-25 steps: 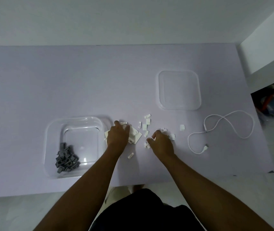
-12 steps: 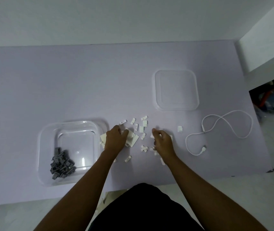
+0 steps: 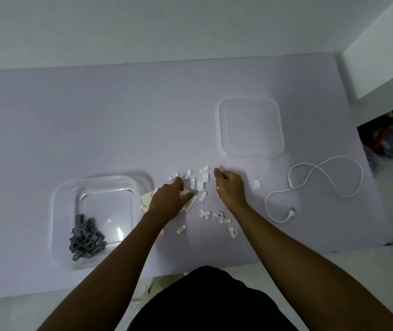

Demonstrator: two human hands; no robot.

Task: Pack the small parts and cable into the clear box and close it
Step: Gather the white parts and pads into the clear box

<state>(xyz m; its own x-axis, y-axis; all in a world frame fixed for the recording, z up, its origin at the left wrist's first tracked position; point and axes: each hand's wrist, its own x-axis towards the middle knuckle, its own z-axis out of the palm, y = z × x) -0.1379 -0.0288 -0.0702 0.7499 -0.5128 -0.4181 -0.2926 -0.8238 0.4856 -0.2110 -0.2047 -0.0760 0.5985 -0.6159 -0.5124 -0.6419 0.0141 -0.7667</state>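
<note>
The small white parts (image 3: pixel 202 185) lay scattered on the table (image 3: pixel 95 115), between the clear box (image 3: pixel 56 211) on the left and the cable (image 3: pixel 291 182) on the right. Only a heap of gray parts (image 3: pixel 85 242) was in the box. The lid (image 3: pixel 250 129) lay apart, farther back on the table.

The left hand (image 3: pixel 169 201) rested with rather straight fingers on some flat white squares (image 3: pixel 190 204) just beside the box wall. The right hand (image 3: pixel 231 189) had its fingers curled over the scattered parts; it could not be told whether it held any of them.

The white parts looked very light, hard and smooth. They would probably slide or jump away easily, so sweeping them together and scooping them seemed safer than pinching them one by one. The flat squares looked thin and would probably be best lifted by an edge. The cable looked soft and springy; it would likely need to be coiled and held by the whole coil, or it might open again in the box.

Some parts lay near the front edge of the table and could fall off. The box was open on top with much free room, and the way to it was short.
</note>
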